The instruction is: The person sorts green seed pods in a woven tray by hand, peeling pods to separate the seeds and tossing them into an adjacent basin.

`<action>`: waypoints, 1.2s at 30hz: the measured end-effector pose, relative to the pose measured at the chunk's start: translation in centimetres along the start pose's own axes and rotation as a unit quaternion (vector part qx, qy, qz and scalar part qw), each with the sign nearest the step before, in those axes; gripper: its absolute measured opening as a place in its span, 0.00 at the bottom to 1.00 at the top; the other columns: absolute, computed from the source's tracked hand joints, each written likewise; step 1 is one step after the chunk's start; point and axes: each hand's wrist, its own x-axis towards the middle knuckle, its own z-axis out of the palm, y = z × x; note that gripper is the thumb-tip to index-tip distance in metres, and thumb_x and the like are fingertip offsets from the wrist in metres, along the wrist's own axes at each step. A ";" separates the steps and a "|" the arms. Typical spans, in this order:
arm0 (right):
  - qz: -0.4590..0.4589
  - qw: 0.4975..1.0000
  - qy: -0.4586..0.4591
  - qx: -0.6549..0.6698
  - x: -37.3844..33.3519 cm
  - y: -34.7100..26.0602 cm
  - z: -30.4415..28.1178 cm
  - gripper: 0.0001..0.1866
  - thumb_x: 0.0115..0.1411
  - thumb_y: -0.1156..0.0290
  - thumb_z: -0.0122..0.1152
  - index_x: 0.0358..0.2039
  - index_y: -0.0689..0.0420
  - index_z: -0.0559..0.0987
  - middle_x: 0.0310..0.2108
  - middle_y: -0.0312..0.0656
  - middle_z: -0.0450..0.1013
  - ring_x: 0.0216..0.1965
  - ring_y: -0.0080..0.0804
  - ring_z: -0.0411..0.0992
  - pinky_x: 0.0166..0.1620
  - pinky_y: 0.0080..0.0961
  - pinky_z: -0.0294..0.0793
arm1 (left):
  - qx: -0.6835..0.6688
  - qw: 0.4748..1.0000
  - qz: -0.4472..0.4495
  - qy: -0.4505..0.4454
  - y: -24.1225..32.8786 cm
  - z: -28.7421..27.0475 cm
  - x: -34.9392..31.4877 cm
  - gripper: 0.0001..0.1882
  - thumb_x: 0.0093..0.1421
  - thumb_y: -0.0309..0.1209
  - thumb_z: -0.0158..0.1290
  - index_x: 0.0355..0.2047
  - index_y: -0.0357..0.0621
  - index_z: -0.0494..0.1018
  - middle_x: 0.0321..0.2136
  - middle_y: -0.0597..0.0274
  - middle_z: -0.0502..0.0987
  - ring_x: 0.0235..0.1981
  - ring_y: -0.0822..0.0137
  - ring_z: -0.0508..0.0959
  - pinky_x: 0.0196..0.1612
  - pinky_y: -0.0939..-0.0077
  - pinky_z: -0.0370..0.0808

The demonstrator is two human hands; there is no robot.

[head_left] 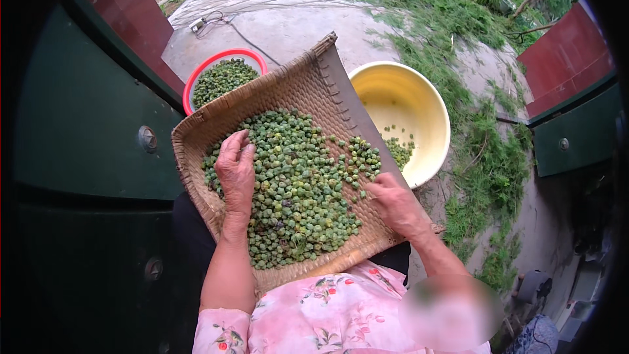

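A woven winnowing basket (298, 95) rests across my lap, tilted, its flat open side toward the right. Small round green berries (295, 177) cover its middle in a broad heap, some yellowish and a few dark. My left hand (236, 167) is over the heap's left side, fingers bent and drawn in toward the thumb; whatever they pinch is too small to make out. By the basket's right edge, my right hand (396, 206) is closed, its fingertips beside a smaller cluster of berries (363, 157). What it holds is hidden.
Beyond the basket's open edge stands a yellow basin (426, 105) with some berries at the bottom. A red-rimmed basin (226, 82) full of berries sits behind on the left. Cut green branches (485, 177) lie on the right; a dark green door (92, 111) borders the left.
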 end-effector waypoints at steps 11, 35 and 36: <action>0.034 0.996 -0.049 -0.067 4.2 -0.4 1.6 0.16 0.50 0.84 0.54 0.41 0.59 0.72 0.43 0.48 0.65 0.40 0.51 0.71 0.42 0.40 0.73 | 0.000 0.999 -0.035 0.002 -0.8 -0.9 0.6 0.13 0.54 0.20 0.53 0.41 0.34 0.75 0.37 0.60 0.77 0.36 0.70 0.77 0.42 0.78 0.73; -0.127 0.986 0.029 -0.108 6.3 1.2 4.3 0.16 0.48 0.79 0.58 0.40 0.57 0.74 0.45 0.43 0.69 0.51 0.45 0.66 0.51 0.39 0.66 | -0.009 0.996 -0.072 -0.044 -1.1 -0.7 0.5 0.13 0.54 0.21 0.54 0.41 0.35 0.76 0.35 0.60 0.78 0.33 0.72 0.77 0.38 0.79 0.74; -0.162 0.980 0.011 -0.114 6.3 1.3 4.5 0.19 0.46 0.79 0.60 0.42 0.57 0.74 0.45 0.43 0.69 0.54 0.45 0.64 0.55 0.38 0.63 | -0.008 0.996 -0.072 -0.046 -1.2 -0.6 0.5 0.13 0.54 0.21 0.54 0.41 0.35 0.76 0.35 0.60 0.78 0.32 0.72 0.77 0.38 0.79 0.74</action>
